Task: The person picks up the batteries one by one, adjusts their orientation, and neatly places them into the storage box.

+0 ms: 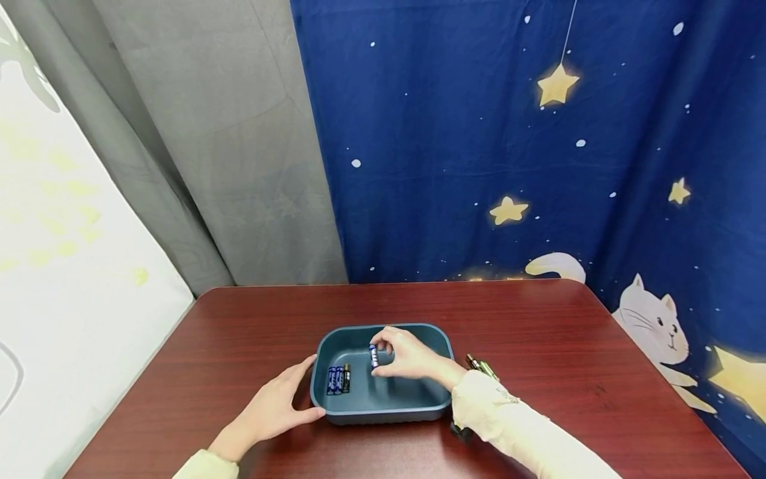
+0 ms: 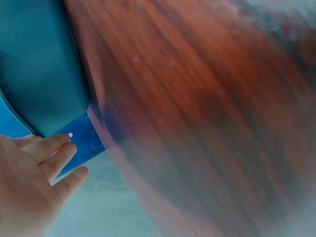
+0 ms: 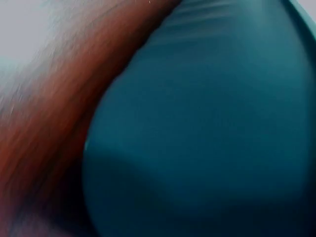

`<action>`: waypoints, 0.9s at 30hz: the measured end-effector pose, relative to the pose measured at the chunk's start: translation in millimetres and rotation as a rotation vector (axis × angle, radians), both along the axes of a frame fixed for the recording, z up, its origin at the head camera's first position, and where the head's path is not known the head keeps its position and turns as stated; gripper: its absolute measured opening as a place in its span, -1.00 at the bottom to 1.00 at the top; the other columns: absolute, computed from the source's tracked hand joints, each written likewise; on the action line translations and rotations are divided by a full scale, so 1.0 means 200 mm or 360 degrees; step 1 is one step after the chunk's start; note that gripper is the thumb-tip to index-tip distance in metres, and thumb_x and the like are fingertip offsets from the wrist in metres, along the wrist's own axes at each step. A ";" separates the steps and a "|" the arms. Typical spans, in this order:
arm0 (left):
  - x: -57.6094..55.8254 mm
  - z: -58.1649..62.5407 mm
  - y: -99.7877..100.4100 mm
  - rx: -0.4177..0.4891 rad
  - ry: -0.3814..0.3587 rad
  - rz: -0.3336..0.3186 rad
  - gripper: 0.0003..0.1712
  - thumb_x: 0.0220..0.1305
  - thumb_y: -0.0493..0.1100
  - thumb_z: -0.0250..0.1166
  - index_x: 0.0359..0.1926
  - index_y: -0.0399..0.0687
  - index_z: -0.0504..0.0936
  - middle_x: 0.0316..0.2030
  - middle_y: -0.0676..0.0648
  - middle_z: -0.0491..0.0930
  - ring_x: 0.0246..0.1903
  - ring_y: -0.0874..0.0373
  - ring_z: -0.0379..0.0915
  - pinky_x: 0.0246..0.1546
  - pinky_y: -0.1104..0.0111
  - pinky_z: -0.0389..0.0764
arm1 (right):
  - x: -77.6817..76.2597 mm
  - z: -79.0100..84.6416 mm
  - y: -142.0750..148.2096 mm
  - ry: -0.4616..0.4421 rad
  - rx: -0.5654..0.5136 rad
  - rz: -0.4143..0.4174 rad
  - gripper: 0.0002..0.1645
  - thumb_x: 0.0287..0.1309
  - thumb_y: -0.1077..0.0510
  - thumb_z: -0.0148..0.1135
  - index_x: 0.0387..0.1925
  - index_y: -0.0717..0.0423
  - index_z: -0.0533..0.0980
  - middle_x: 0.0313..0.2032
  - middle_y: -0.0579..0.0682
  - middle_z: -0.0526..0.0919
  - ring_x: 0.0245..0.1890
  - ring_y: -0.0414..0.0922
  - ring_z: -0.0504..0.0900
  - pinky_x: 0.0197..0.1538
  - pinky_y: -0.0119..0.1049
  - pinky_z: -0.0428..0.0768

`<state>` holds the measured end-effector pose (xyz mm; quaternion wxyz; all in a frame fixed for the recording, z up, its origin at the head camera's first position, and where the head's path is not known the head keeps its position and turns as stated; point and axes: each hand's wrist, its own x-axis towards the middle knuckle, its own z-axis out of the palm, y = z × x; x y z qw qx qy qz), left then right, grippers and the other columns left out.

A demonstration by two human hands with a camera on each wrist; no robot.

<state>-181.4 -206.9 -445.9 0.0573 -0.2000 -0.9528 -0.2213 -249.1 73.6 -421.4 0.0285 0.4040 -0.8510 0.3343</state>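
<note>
A teal plastic bin (image 1: 389, 418) sits on the table. Over its middle my right hand (image 1: 413, 358) pinches a small blue-and-white battery (image 1: 374, 356) between thumb and fingers, held roughly upright in the view. Two blue batteries (image 1: 336, 380) and a dark one with a gold end (image 1: 346, 378) lie side by side on the bin's left floor. My left hand (image 1: 272, 404) touches the bin's left side, thumb at the front corner and fingers extended along the rim. The left wrist view shows those fingers (image 2: 58, 158) against the outer wall. Only the bin's wall (image 3: 207, 118) shows in the right wrist view.
Beside the bin's right end, dark and green batteries (image 1: 481, 366) lie on the red-brown table (image 1: 568, 372), partly hidden by the right forearm. A small black item (image 1: 461, 430) shows below the right sleeve. A blue star-patterned curtain (image 1: 455, 166) hangs behind the table.
</note>
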 end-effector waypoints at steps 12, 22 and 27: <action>0.00 0.00 0.00 0.0005 -0.0032 0.0013 0.06 -0.14 0.37 0.28 0.34 0.03 0.15 0.17 -0.05 0.36 0.12 0.01 0.32 0.01 0.01 0.41 | -0.01 -0.07 -0.13 -0.0030 0.0255 -0.0048 -0.48 -0.18 0.00 0.43 -0.15 0.12 0.49 -0.35 -0.12 0.47 -0.42 -0.27 0.43 -0.35 -0.55 0.40; 0.00 0.00 0.00 0.0001 -0.0049 0.0024 0.07 -0.14 0.39 0.27 0.35 0.04 0.15 0.18 -0.05 0.35 0.12 0.00 0.31 0.01 0.01 0.41 | -0.02 -0.08 -0.21 -0.0029 0.0454 -0.0112 -0.45 -0.18 -0.05 0.42 -0.13 0.11 0.49 -0.35 -0.14 0.47 -0.36 -0.30 0.41 -0.25 -0.49 0.43; 0.00 0.00 0.00 0.0010 -0.0021 0.0005 0.06 -0.14 0.38 0.28 0.34 0.04 0.16 0.18 -0.05 0.35 0.13 0.01 0.31 0.02 0.02 0.41 | -0.02 -0.09 -0.25 -0.0016 0.0537 -0.0136 -0.46 -0.25 -0.05 0.43 -0.18 0.09 0.50 -0.40 -0.17 0.44 -0.41 -0.32 0.38 -0.30 -0.52 0.40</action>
